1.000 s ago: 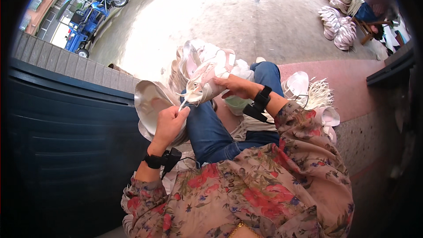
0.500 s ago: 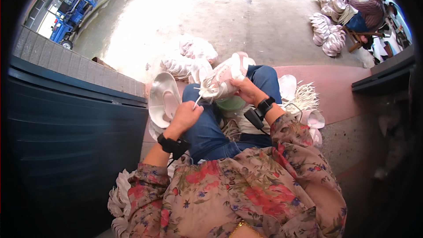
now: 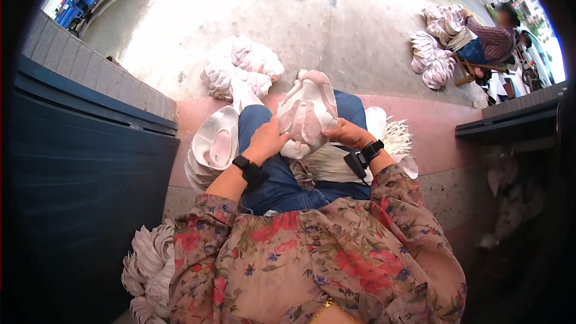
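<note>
Between my knees I hold a white and pink shoe upper (image 3: pixel 307 111) with both hands. My left hand (image 3: pixel 267 139) closes on its left edge, near the lower end. On the opposite edge my right hand (image 3: pixel 350 134) pinches the upper with thumb and fingers. No loose lace end shows in either hand. A bundle of white laces (image 3: pixel 333 164) lies across my lap under the upper. More white laces (image 3: pixel 397 135) hang beside my right knee. By my left knee are nested white pieces (image 3: pixel 203 159) with a pink piece (image 3: pixel 220 147) inside.
Bundled white uppers (image 3: pixel 243 66) lie on the ground ahead; another pile (image 3: pixel 151 258) is at my left hip. Dark door panels (image 3: pixel 90 150) flank me. At far right a person (image 3: pixel 492 42) sits beside more bundles (image 3: pixel 432 60). A blue three-wheeler (image 3: pixel 75 3) stands far left.
My left hand has let go of the lace and now grips the upper's left edge. The upper has been turned more upright between both hands. The view has shifted slightly.
</note>
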### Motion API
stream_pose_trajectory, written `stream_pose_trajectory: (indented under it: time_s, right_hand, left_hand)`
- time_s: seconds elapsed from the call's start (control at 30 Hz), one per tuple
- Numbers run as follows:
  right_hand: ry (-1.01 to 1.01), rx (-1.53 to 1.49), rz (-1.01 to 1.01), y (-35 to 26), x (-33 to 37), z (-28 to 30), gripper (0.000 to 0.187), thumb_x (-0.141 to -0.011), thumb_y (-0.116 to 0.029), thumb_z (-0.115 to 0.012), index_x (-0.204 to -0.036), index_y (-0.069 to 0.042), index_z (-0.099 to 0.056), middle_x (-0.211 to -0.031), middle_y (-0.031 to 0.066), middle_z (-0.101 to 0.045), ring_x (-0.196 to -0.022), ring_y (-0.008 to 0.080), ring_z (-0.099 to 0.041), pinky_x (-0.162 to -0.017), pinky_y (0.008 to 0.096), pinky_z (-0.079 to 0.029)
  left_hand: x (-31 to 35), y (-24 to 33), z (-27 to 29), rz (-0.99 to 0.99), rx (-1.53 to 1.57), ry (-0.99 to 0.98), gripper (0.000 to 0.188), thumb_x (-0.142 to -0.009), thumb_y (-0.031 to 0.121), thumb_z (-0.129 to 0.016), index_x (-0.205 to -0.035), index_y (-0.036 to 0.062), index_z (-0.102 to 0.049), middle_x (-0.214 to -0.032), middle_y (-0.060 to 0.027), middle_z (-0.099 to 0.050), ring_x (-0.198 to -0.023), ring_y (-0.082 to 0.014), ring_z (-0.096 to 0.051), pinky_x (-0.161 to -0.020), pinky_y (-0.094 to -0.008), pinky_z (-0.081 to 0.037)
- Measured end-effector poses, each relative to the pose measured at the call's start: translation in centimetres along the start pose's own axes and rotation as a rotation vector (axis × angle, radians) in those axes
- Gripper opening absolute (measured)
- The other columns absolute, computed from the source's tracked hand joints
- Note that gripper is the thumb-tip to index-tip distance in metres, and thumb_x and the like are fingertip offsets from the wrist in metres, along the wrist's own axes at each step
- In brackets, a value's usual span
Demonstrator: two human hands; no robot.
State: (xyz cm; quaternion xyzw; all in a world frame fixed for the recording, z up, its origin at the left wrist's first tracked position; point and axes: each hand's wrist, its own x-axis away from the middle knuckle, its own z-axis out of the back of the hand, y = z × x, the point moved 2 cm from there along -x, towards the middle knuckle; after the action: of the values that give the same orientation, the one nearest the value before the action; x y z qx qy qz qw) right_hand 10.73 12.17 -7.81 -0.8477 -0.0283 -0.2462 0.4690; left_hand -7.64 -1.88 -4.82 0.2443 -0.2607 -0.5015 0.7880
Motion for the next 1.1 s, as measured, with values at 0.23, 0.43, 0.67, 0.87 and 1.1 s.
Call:
stream_pose_trajectory:
  time_s: [0.23,0.43,0.67,0.87,1.1]
  right_hand:
    - [-0.022,-0.041,-0.008,-0.5,-2.0,2.1,0.041,-0.077,-0.015,-0.063,-0.113,-0.002,-0.049,-0.105,0.0035,-0.055,-0.093,0.0146,-0.053,-0.085,0.0303,-0.040]
    - [0.840,1.589,0.616,-4.0,-0.5,-5.1,0.050,-0.068,-0.018,-0.066,-0.109,-0.001,-0.044,-0.087,0.0159,-0.053,-0.076,0.0307,-0.056,-0.066,0.0346,-0.047]
    - [0.627,1.436,0.396,-0.7,-2.4,-3.6,0.025,-0.072,-0.010,-0.055,-0.093,-0.004,-0.044,-0.081,0.0172,-0.050,-0.063,0.0343,-0.055,-0.052,0.0413,-0.045]
    - [0.620,1.355,0.296,-1.3,-2.4,-3.6,0.018,-0.073,-0.005,-0.050,-0.090,-0.003,-0.044,-0.085,0.0182,-0.049,-0.067,0.0355,-0.054,-0.056,0.0432,-0.045]
    - [0.575,1.561,0.451,-2.2,-0.8,-4.7,0.030,-0.067,-0.005,-0.054,-0.096,-0.011,-0.054,-0.084,0.0086,-0.049,-0.079,0.0248,-0.050,-0.061,0.0340,-0.044]
  left_hand:
    - [-1.7,0.5,-2.0,0.138,-0.157,-0.095,0.024,-0.078,0.018,-0.048,-0.080,-0.0051,-0.051,-0.073,-0.0243,-0.058,-0.069,-0.0385,-0.058,-0.064,-0.0456,-0.046]
    - [-1.9,0.8,-2.7,0.272,-0.156,0.038,0.021,-0.078,0.015,-0.045,-0.078,-0.0046,-0.051,-0.074,-0.0255,-0.058,-0.072,-0.0409,-0.058,-0.066,-0.0471,-0.046]
    - [-1.9,2.1,-3.2,0.260,-0.159,0.050,0.020,-0.079,0.014,-0.045,-0.076,-0.0043,-0.051,-0.071,-0.0252,-0.058,-0.071,-0.0399,-0.058,-0.064,-0.0464,-0.047]
    - [-2.6,1.7,-3.2,0.190,-0.177,-0.001,0.019,-0.079,0.015,-0.047,-0.077,-0.0037,-0.050,-0.071,-0.0253,-0.058,-0.070,-0.0398,-0.058,-0.064,-0.0454,-0.046]
    - [2.2,3.8,-2.6,-0.185,-0.304,0.039,0.006,-0.072,0.006,-0.048,-0.076,0.0021,-0.051,-0.072,-0.0162,-0.056,-0.067,-0.0341,-0.057,-0.058,-0.0426,-0.046]
